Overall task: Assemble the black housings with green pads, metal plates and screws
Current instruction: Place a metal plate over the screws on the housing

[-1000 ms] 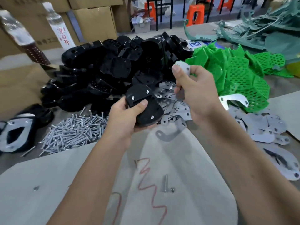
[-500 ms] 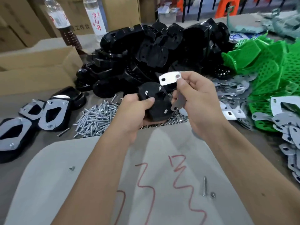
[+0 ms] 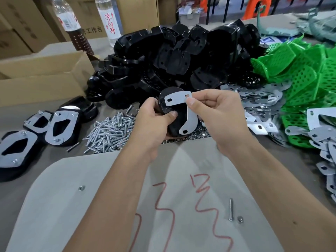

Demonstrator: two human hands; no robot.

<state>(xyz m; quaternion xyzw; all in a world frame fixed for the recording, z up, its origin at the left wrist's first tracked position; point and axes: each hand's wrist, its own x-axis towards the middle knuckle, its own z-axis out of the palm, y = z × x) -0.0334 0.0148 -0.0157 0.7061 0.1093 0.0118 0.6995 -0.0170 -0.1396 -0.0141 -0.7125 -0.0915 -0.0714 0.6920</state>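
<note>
Head view: left hand (image 3: 154, 120) gripping black housing (image 3: 174, 122), right hand (image 3: 218, 113) pinching metal plate (image 3: 179, 108) onto it; screws (image 3: 109, 131) pending, finished units (image 3: 56, 128) lying at 9 o'clock

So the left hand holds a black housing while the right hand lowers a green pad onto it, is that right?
Not quite. In the head view the right hand pinches a grey metal plate, not a green pad, over the black housing gripped by the left hand. The green pads lie piled to the right.
</note>
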